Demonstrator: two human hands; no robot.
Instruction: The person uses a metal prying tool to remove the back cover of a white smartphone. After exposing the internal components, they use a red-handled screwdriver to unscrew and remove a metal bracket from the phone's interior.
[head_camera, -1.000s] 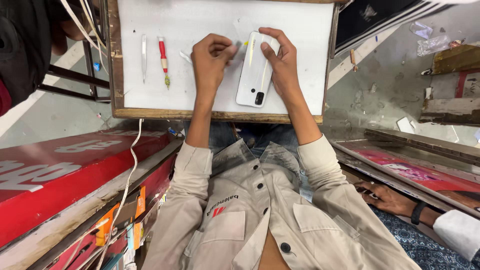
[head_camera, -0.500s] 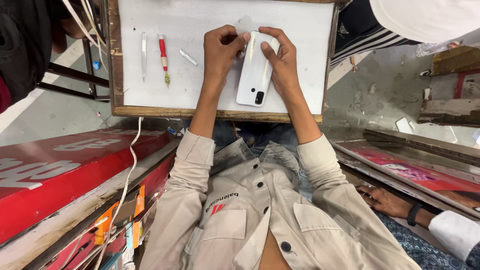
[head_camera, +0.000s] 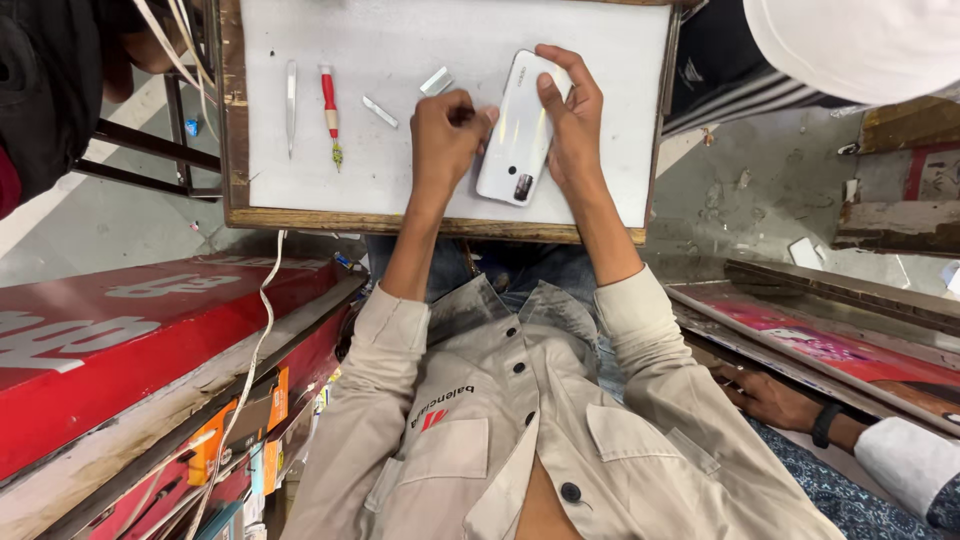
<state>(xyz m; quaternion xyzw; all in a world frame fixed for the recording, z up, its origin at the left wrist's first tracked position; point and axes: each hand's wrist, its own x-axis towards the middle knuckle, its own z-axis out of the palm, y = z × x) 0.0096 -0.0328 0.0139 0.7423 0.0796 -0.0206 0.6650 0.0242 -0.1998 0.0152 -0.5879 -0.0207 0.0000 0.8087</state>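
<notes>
Glossy white phone (head_camera: 515, 130), face down, camera visible

Left hand (head_camera: 447, 135) slid down from phone's (head_camera: 517, 128) top edge to its left side

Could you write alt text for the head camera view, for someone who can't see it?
Two hands, left hand and right hand, hold a glossy white smartphone lying back-up on a white wood-framed work board. Left of them lie a red-handled screwdriver, metal tweezers and two small metal pieces; another person's hand with a black wristband rests at lower right.
</notes>
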